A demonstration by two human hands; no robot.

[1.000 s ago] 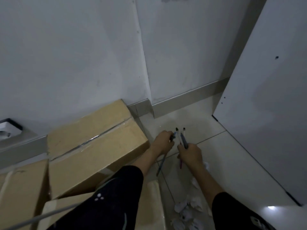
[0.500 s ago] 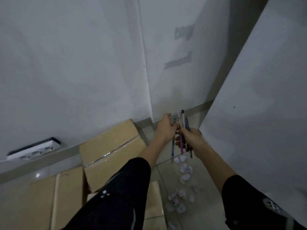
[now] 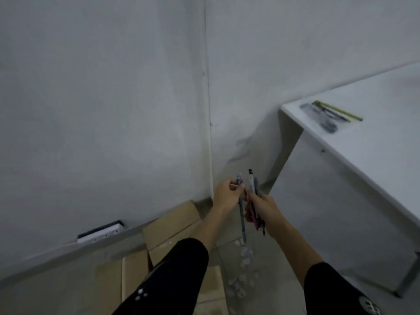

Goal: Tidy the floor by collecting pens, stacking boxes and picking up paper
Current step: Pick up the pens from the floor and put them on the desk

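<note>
- The left hand (image 3: 227, 196) is gripping one blue pen (image 3: 242, 223), fingers curling round its upper shaft while the lower end is hanging toward the floor.
- The right hand (image 3: 264, 211), just to its right, is clutching a bundle of pens (image 3: 251, 181) upright in a closed fist.
- The single pen is probably being passed into the bundle. It is worth sliding it in parallel and loosening the right fingers only slightly, so nothing is slipping out.
- The white desk (image 3: 386, 137) on the right is carrying other pens (image 3: 329, 113); laying the bundle flat beside them, away from the edge, is looking sensible.
- Cardboard boxes (image 3: 172, 226) and crumpled paper (image 3: 245, 255) are lying on the floor below, waiting.
</note>
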